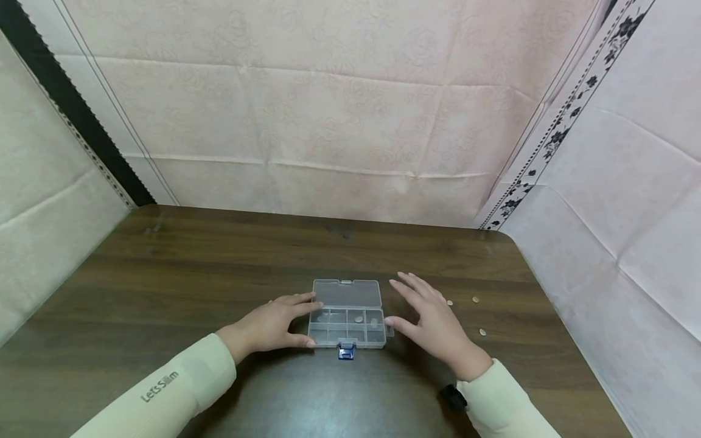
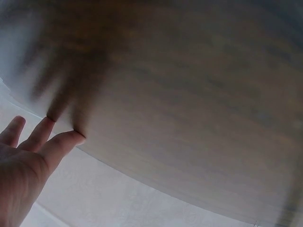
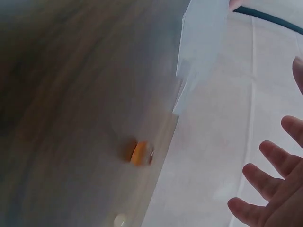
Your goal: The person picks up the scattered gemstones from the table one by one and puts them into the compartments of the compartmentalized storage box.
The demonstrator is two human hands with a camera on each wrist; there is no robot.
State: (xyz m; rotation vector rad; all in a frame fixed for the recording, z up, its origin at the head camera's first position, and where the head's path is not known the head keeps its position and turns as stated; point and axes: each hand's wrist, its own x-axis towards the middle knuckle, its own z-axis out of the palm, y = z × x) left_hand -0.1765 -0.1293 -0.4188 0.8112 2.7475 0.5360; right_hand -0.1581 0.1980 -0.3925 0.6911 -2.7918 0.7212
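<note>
A clear plastic compartment box (image 1: 347,336) lies on the table with its lid (image 1: 347,293) folded back, away from the person. Small pale discs (image 1: 358,319) sit in its right-hand compartments. My left hand (image 1: 279,323) rests at the box's left side, thumb by the front corner and fingertips at the edge near the hinge. In the left wrist view its fingers (image 2: 61,144) are extended. My right hand (image 1: 429,316) holds nothing, its fingers spread beside the box's right side, thumb close to the edge. Just in front of the box lies a small blue piece (image 1: 345,352).
Several small discs lie right of my right hand, one disc (image 1: 482,332) nearest the front. An orange and clear piece (image 3: 141,153) shows on the table (image 3: 85,118) in the right wrist view. Pale patterned cloth (image 1: 328,121) encloses the table's back and sides.
</note>
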